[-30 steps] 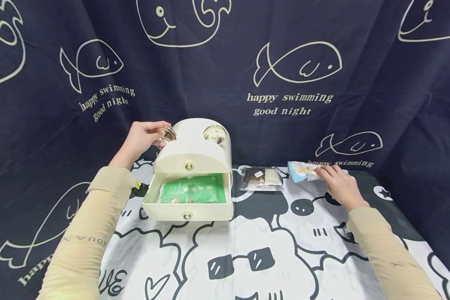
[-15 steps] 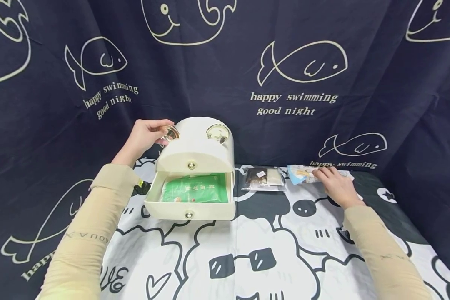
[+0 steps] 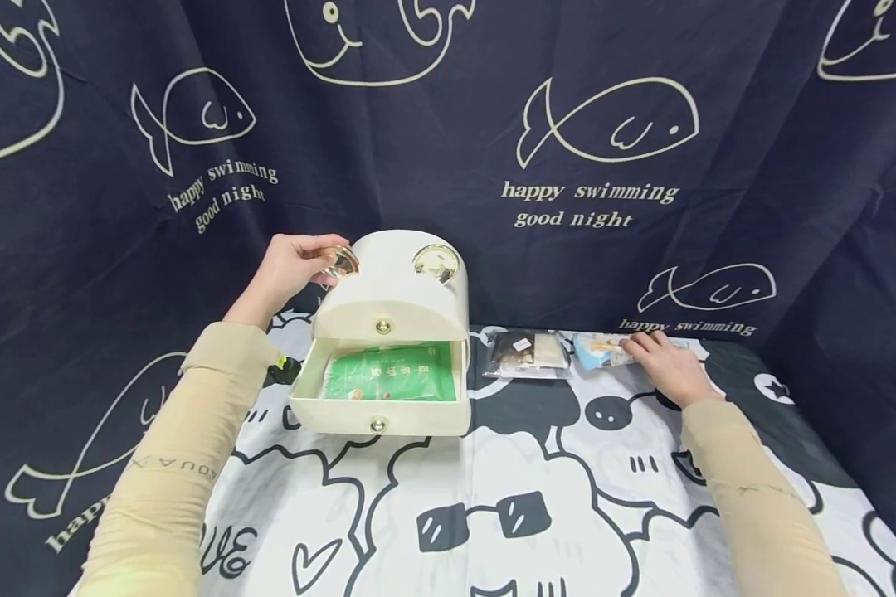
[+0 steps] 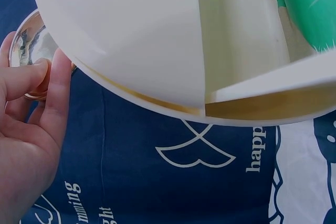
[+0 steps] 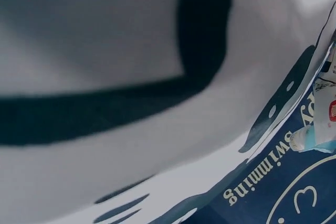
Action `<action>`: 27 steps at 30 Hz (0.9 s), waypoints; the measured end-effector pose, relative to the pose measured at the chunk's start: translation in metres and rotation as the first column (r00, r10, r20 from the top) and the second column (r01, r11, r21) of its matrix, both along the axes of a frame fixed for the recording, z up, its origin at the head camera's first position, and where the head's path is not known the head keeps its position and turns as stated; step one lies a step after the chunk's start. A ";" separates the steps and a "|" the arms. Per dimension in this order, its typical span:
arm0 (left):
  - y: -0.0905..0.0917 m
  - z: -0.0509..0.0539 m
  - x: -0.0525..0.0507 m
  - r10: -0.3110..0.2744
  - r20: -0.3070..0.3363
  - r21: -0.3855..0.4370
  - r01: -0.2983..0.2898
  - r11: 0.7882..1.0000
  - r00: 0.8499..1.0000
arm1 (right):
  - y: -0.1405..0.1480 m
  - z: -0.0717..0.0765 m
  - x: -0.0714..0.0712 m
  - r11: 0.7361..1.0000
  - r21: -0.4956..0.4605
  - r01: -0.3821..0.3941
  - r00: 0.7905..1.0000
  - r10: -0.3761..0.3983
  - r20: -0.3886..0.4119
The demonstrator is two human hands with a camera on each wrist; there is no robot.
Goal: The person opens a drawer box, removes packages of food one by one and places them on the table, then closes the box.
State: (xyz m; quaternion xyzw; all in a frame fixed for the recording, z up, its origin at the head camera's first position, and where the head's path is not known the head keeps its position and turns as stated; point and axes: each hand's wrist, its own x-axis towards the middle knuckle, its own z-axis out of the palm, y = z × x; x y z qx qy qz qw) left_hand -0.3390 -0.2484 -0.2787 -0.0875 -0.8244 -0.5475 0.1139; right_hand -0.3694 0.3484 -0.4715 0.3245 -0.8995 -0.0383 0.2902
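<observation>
A white cabinet (image 3: 392, 294) with gold knobs stands with its lower drawer (image 3: 379, 414) pulled out; a green packet (image 3: 392, 373) lies inside. My left hand (image 3: 291, 265) pinches the gold round piece (image 3: 342, 261) on the cabinet's left side. In the left wrist view, the thumb of that hand (image 4: 31, 124) presses on the gold disc (image 4: 31, 45). At the right, my right hand (image 3: 670, 366) has its fingers bent over a blue and white packet (image 3: 601, 350); its thumb is hidden. Part of this packet (image 5: 325, 108) shows in the right wrist view.
Between the cabinet and the blue and white packet lies a clear package with dark and pale contents (image 3: 528, 355). A small black item with a yellow-green patch (image 3: 284, 366) sits left of the drawer. A patterned cloth (image 3: 538, 547) covers the table; a dark curtain (image 3: 433, 149) hangs behind.
The head view has shifted slightly. The blue and white packet, with my right hand on it, sits a little closer to the clear package and looks flatter. My left hand keeps its hold.
</observation>
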 end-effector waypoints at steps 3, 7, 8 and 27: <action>0.000 0.000 0.000 -0.002 -0.006 0.004 0.002 1.000 1.000 | 0.001 0.001 -0.002 1.000 0.010 0.016 1.000 -0.016 -0.006; 0.000 0.001 0.000 -0.011 -0.011 0.008 0.011 1.000 1.000 | 0.003 0.002 -0.004 0.999 0.008 0.049 0.999 -0.049 -0.006; 0.001 0.001 0.000 -0.009 -0.011 0.008 0.009 1.000 1.000 | 0.003 0.003 -0.004 0.998 0.002 0.061 0.998 -0.061 0.004; 0.001 0.000 0.001 -0.010 -0.005 0.008 0.010 1.000 1.000 | 0.002 0.001 0.001 0.988 0.003 0.158 0.981 -0.157 0.111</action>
